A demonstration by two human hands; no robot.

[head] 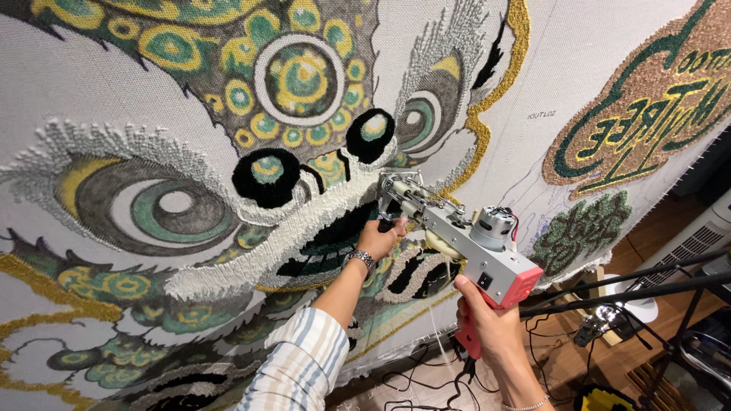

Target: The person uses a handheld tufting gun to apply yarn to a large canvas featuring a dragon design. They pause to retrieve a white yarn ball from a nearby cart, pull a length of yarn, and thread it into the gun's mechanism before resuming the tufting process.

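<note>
Near the middle of the stretched backing cloth [487, 137], just below the two black tufted nostrils of the lion-face design, the tufting gun [457, 236] is pressing its needle end against the fabric. The left hand [378, 240] is wrapping closed around the gun's front handle, a metal wristwatch [360, 259] showing above a striped sleeve [304, 361]. The right hand [487, 323] is gripping the red rear handle with the fingers curled shut around it — the trigger finger itself is hidden, so I cannot tell whether it is pulling.

Judging by the cloth, much of the face is standing filled: the big green-and-grey eye [164, 205] at the left edge, the ringed forehead medallion [299, 78], the white fringe and parts of the black mouth. Bare cloth is showing between the face and the green-and-gold emblem [647, 106] toward the upper right corner, with faint drawn outlines not yet tufted — so the work seems well advanced but unfinished. Cables [426, 373] are trailing over the floor below the lower edge.
</note>
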